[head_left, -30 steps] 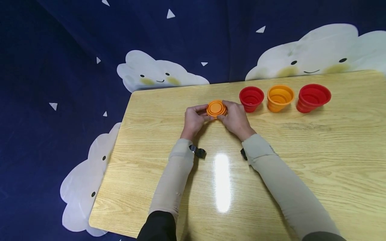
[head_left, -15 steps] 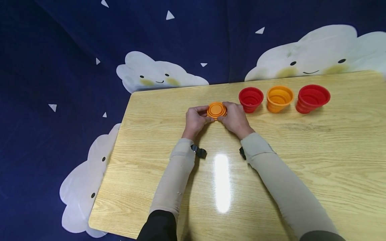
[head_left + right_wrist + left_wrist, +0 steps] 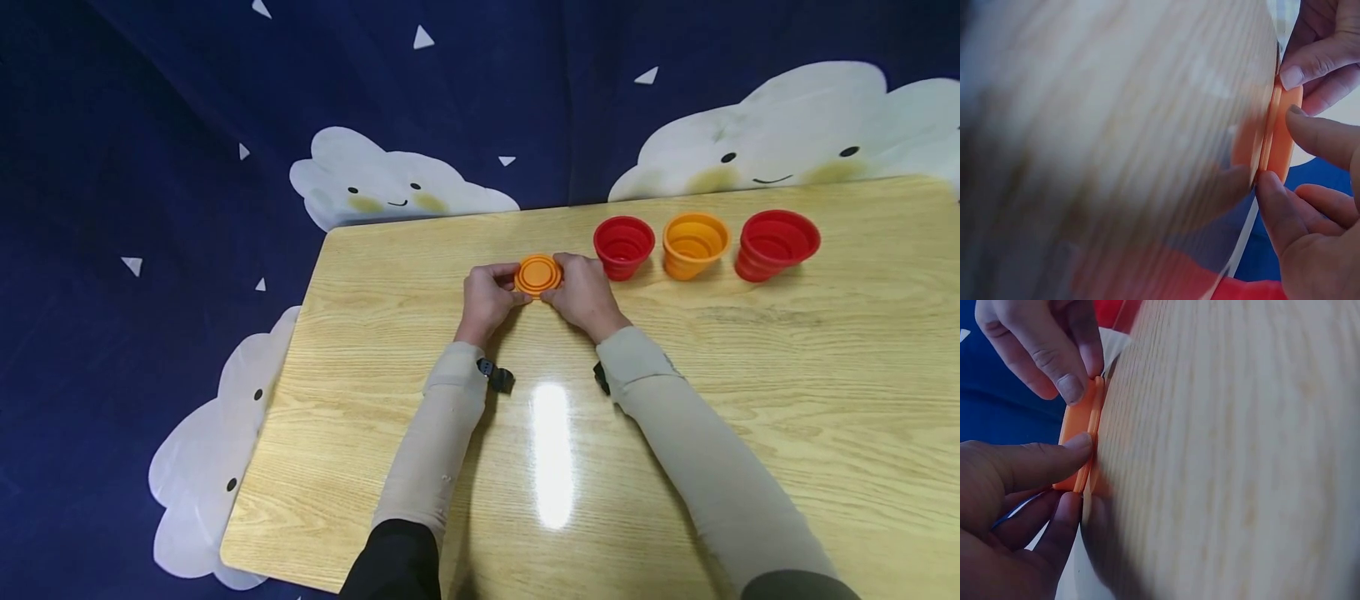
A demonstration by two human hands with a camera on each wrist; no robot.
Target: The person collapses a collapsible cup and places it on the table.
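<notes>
A collapsible cup in orange [image 3: 538, 272], folded flat into rings, lies bottom up at the tabletop between both hands. From its left side my left hand [image 3: 483, 300] pinches the edge with thumb and fingers. The right hand [image 3: 585, 292] grips the opposite side the same way. Seen edge-on in the left wrist view, the orange cup [image 3: 1079, 428] is a thin disc close against the wood. In the right wrist view a thumb and a fingertip hold the disc [image 3: 1282, 134] at its edge.
Right of the hands, a small red cup [image 3: 624, 247], an expanded orange cup [image 3: 696, 245] and a larger red cup [image 3: 777, 243] stand in a row along the back of the wooden table [image 3: 360, 400]. A dark blue curtain [image 3: 187, 100] with clouds hangs behind.
The folded orange cup and the fingers on it sit very slightly nearer the person, and the left hand has shifted a touch rightward. The standing cups stay put.
</notes>
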